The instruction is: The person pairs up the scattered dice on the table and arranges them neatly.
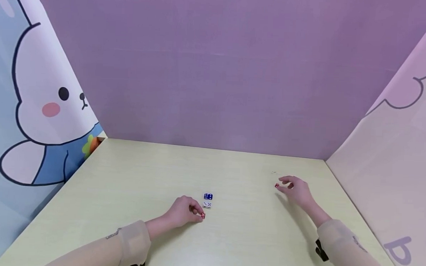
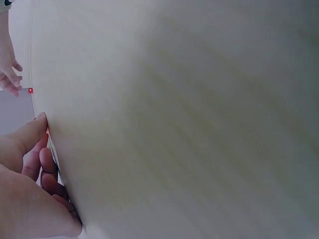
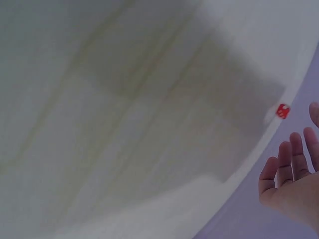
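Note:
My left hand (image 1: 184, 212) pinches a red die (image 1: 203, 215) between thumb and forefinger, low over the table. Just beyond that die sit two white dice (image 1: 207, 205) side by side, with two blue dice (image 1: 208, 196) in a row behind them. Off to the right, my right hand (image 1: 295, 190) hovers by another red die (image 1: 277, 185), its fingers loosely bent. In the right wrist view a gap shows between this red die (image 3: 283, 111) and the fingers (image 3: 284, 162). The left fingers mostly hide their die in the left wrist view.
A pale wooden table (image 1: 145, 162) lies under everything. At its back rises a purple panel (image 1: 214, 90). A cartoon-printed panel (image 1: 52, 104) borders the left side and a pale pink one (image 1: 391, 166) the right.

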A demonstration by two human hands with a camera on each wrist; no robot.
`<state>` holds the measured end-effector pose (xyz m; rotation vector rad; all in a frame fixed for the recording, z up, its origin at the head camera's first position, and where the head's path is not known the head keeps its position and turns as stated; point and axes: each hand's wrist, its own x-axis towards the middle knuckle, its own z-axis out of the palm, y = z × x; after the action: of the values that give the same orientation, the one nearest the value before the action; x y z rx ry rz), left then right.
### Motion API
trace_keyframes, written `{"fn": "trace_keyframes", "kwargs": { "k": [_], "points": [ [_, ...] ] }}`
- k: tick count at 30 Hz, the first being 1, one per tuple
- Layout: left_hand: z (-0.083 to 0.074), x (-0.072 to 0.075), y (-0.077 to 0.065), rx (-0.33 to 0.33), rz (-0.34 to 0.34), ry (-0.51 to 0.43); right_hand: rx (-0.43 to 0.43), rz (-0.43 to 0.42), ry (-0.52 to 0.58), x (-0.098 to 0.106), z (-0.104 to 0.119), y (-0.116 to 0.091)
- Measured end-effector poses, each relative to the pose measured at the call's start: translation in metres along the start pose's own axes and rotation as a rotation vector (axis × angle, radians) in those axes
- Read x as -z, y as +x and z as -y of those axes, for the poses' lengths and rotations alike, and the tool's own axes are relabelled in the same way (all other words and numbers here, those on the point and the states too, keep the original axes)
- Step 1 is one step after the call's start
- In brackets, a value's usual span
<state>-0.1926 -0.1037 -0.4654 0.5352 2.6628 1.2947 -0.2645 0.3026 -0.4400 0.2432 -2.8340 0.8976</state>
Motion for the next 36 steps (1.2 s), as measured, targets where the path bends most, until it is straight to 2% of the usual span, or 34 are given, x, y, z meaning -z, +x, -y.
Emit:
{"fn": "trace_keyframes", "kwargs": {
  "k": [5,10,17,27,36],
  "points": [
    [0.0,0.0,0.0,0.003,0.002,0.001,-0.052,0.035,0.023,0.0,-0.018,0.002],
    [-0.001,0.001,0.0,0.007,0.006,0.002,-0.091,0.078,0.025,-0.001,-0.022,0.005],
    [-0.003,0.002,0.0,0.005,0.006,-0.002,-0.116,0.105,-0.015,-0.007,-0.017,0.014],
    [0.001,0.0,0.001,0.005,0.009,-0.002,-0.144,0.124,0.024,-0.019,-0.007,0.02],
    [0.001,0.001,0.0,0.001,0.011,-0.014,-0.082,0.145,-0.015,-0.029,0.004,0.022]
  ]
}}
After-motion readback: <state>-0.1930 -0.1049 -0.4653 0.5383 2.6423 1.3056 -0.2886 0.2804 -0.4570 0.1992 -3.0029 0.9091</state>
